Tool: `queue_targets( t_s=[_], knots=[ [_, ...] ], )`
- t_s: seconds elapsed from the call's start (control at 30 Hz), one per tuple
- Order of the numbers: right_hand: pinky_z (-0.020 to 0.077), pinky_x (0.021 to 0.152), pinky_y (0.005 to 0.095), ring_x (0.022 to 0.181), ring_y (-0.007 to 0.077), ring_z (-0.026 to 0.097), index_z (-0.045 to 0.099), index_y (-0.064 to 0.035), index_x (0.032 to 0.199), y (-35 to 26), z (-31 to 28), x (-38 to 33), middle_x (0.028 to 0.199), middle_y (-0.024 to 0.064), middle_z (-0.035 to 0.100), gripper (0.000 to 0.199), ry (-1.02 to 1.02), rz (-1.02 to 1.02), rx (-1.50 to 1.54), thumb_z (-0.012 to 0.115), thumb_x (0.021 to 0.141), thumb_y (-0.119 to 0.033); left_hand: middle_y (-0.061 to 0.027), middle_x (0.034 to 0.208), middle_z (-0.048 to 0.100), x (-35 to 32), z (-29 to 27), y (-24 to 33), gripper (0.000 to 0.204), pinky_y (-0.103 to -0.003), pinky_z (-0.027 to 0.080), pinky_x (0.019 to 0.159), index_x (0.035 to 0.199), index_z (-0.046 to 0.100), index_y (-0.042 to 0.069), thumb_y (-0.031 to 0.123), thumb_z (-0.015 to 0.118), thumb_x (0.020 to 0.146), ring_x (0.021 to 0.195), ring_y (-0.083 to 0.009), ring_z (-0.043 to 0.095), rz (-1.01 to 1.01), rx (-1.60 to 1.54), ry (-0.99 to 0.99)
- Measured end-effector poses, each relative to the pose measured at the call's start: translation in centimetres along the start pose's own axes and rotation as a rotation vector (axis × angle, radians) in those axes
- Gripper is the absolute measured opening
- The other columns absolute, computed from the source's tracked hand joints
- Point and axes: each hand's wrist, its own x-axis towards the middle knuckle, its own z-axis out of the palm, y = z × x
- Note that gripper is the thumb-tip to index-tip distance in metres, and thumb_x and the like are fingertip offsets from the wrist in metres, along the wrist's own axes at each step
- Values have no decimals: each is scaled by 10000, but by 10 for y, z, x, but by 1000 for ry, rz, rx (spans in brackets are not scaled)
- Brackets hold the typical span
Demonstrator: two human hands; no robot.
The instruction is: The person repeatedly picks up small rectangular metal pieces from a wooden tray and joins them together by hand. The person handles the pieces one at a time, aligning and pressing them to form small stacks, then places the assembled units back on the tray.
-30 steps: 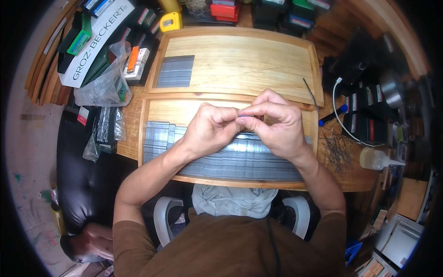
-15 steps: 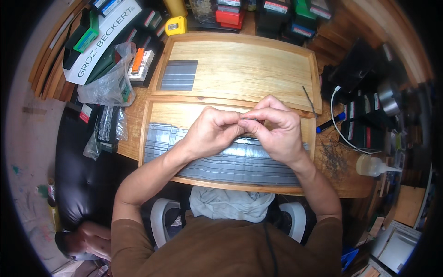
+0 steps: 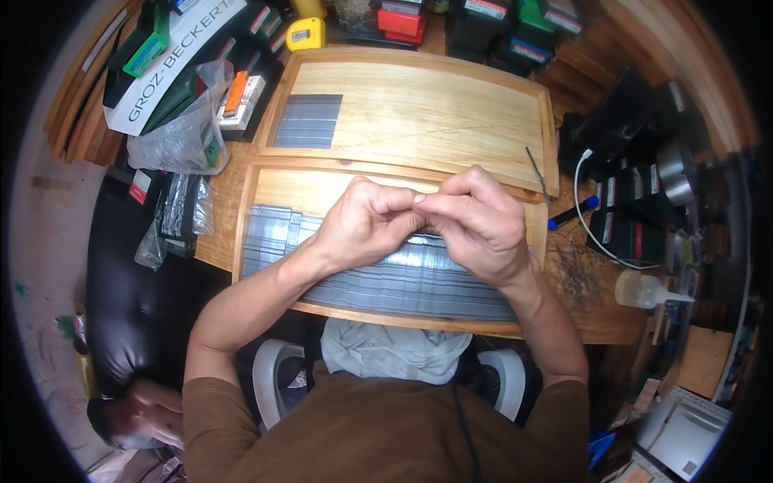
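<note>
My left hand (image 3: 366, 225) and my right hand (image 3: 479, 225) meet fingertip to fingertip above the near wooden tray (image 3: 298, 189). Both pinch a thin metal piece that the fingers almost wholly hide. Under the hands, rows of grey metal strips (image 3: 403, 282) cover the front half of that tray. Behind it lies a second wooden tray (image 3: 435, 105) with a small block of grey strips (image 3: 308, 121) in its left corner.
A thin needle (image 3: 535, 169), a blue pen (image 3: 573, 213), a white cable (image 3: 588, 225) and a clear squeeze bottle (image 3: 644, 288) lie to the right. A plastic bag (image 3: 173, 137), boxes and a yellow tape measure (image 3: 306, 34) crowd the left and back. A grey cloth (image 3: 394, 350) covers my lap.
Both hands stay pinched together over the near tray; only the fingertips have shifted slightly.
</note>
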Motion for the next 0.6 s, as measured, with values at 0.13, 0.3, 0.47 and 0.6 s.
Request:
queue_targets(
  t_s=[0.13, 0.3, 0.47, 0.6],
  knots=[
    [534, 669, 251, 775, 139, 659, 789, -9, 993, -10, 4, 0, 875, 67, 682, 182, 75, 371, 224, 812, 826, 60, -89, 770, 770, 1, 5, -2, 114, -247, 537, 614, 1034, 798, 5, 67, 729, 969, 701, -75, 692, 47, -37, 57],
    [528, 683, 242, 786, 110, 642, 802, -2, 1008, 3, 4, -6, 891, 53, 682, 163, -6, 343, 294, 819, 849, 32, -116, 844, 795, -1, -1, 0, 147, -236, 567, 677, 1081, 797, -11, 69, 748, 968, 770, -76, 712, -25, 93, -8],
    [526, 676, 236, 787, 105, 637, 804, -3, 995, 3, 5, -6, 904, 46, 678, 147, -13, 362, 330, 821, 852, 24, -112, 808, 788, -1, -2, 0, 127, -236, 560, 643, 1051, 799, -14, 65, 750, 964, 735, -78, 713, -10, 102, -19],
    [525, 671, 232, 786, 101, 636, 804, -3, 987, 2, 5, -6, 903, 45, 676, 136, -11, 363, 334, 820, 854, 23, -112, 803, 787, -1, -2, -1, 118, -239, 562, 640, 1041, 800, -13, 56, 748, 961, 730, -81, 716, 2, 105, -16]
  ],
)
